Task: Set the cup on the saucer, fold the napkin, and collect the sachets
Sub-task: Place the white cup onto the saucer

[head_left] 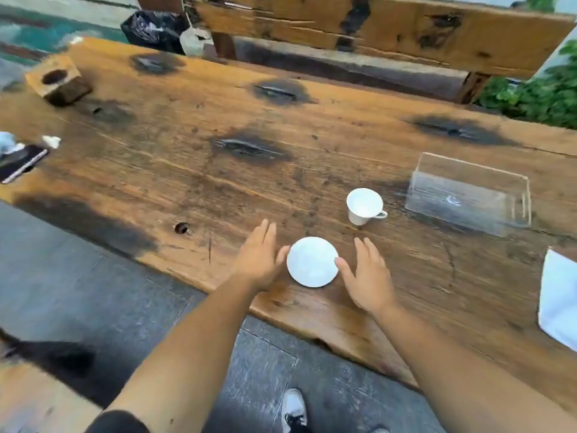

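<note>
A white saucer (312, 261) lies on the wooden table (193, 170) near its front edge. My left hand (260, 257) rests flat just left of it, thumb touching the rim. My right hand (367, 273) lies flat just right of it, thumb at the rim. Both hands hold nothing, fingers extended. An empty white cup (364, 205) stands upright on the table behind and to the right of the saucer, handle pointing right. A white napkin (559, 298) lies unfolded at the right edge of the view. No sachets are visible.
A clear plastic box (468, 195) stands to the right of the cup. A wooden block with a hole (57, 79) sits far left. A phone (22, 164) and crumpled paper lie at the left edge. A bench runs behind the table.
</note>
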`<action>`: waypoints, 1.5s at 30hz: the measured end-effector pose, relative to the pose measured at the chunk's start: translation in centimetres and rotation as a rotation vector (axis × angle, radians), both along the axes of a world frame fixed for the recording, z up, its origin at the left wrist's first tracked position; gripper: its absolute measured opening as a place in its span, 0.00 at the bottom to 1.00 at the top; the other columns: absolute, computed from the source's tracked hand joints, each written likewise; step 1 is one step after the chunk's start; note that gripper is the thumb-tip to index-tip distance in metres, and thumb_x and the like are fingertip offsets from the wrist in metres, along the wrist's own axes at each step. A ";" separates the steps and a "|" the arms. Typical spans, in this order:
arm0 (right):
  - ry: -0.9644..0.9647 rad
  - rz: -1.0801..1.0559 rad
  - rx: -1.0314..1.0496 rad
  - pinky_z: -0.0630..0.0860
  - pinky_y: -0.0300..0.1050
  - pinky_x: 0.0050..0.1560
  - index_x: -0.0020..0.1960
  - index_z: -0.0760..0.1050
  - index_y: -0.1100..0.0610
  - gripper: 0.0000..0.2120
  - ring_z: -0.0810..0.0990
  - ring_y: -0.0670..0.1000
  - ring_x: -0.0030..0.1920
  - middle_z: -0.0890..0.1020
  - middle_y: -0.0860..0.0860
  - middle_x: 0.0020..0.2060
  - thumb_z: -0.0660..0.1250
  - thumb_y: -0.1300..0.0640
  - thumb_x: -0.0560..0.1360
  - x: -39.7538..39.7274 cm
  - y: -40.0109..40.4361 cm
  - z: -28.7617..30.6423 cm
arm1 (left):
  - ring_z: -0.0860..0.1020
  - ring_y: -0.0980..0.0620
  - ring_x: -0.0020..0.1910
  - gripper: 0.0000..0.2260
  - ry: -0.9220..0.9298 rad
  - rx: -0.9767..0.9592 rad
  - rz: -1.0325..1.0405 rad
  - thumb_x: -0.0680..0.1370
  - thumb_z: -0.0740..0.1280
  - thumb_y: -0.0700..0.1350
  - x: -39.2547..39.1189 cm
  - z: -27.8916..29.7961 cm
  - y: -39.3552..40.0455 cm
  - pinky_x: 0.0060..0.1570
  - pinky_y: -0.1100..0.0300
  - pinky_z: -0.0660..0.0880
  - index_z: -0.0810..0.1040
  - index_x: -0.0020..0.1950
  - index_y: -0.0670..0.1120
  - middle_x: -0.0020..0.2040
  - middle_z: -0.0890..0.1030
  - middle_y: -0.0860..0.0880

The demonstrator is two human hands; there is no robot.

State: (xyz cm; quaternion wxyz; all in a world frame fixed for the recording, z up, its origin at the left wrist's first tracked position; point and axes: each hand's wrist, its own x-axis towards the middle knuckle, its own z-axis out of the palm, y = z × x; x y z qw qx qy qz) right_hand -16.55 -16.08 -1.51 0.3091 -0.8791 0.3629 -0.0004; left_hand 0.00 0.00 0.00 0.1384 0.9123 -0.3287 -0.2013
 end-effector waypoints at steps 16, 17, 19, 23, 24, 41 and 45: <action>-0.108 -0.548 0.555 0.77 0.42 0.28 0.44 0.79 0.55 0.09 0.79 0.47 0.27 0.80 0.52 0.28 0.61 0.61 0.78 2.3 -1.0 -7.2 | 0.80 0.43 0.44 0.06 0.393 -0.106 0.422 0.77 0.67 0.45 0.8 -7.7 -4.1 0.47 0.51 0.77 0.81 0.43 0.46 0.41 0.84 0.44; -0.121 -0.557 0.560 0.76 0.42 0.27 0.43 0.79 0.55 0.09 0.78 0.47 0.27 0.80 0.52 0.28 0.61 0.61 0.78 1.9 -1.1 -6.9 | 0.80 0.43 0.43 0.06 0.402 -0.125 0.428 0.76 0.67 0.45 0.4 -7.6 -4.1 0.47 0.51 0.77 0.81 0.42 0.46 0.40 0.84 0.44; -0.143 -0.573 0.553 0.75 0.42 0.26 0.43 0.80 0.55 0.09 0.77 0.48 0.27 0.80 0.52 0.27 0.62 0.60 0.78 0.5 -1.6 -6.2 | 0.81 0.44 0.42 0.06 0.430 -0.164 0.432 0.76 0.67 0.45 -0.9 -6.9 -4.4 0.46 0.52 0.77 0.81 0.41 0.48 0.38 0.84 0.46; -0.180 -0.588 0.504 0.75 0.44 0.28 0.44 0.81 0.54 0.09 0.77 0.48 0.26 0.81 0.52 0.27 0.63 0.59 0.77 -3.6 -3.5 -3.6 | 0.80 0.50 0.38 0.07 0.500 -0.233 0.420 0.76 0.67 0.45 -4.8 -4.9 -6.0 0.44 0.53 0.79 0.81 0.39 0.49 0.35 0.83 0.50; -0.190 -0.583 0.483 0.74 0.44 0.29 0.43 0.81 0.54 0.09 0.77 0.47 0.25 0.81 0.51 0.27 0.63 0.59 0.77 -4.0 -3.8 -3.3 | 0.80 0.50 0.37 0.07 0.513 -0.248 0.423 0.76 0.67 0.44 -5.2 -4.6 -6.3 0.44 0.53 0.79 0.81 0.39 0.48 0.34 0.83 0.49; -0.040 -0.675 0.303 0.67 0.26 0.26 0.37 0.79 0.51 0.11 0.77 0.40 0.21 0.80 0.45 0.26 0.62 0.58 0.75 -23.1 -10.3 -3.3 | 0.78 0.52 0.33 0.09 0.468 -0.055 0.165 0.77 0.66 0.46 -22.0 -4.9 -16.8 0.33 0.60 0.70 0.80 0.37 0.51 0.31 0.82 0.52; -0.005 -0.637 0.286 0.67 0.26 0.25 0.39 0.81 0.51 0.10 0.77 0.39 0.22 0.79 0.44 0.24 0.62 0.57 0.75 -24.0 -11.1 -4.4 | 0.79 0.50 0.35 0.09 0.439 -0.026 0.149 0.76 0.66 0.46 -22.9 -5.7 -17.3 0.36 0.59 0.72 0.81 0.37 0.49 0.31 0.82 0.51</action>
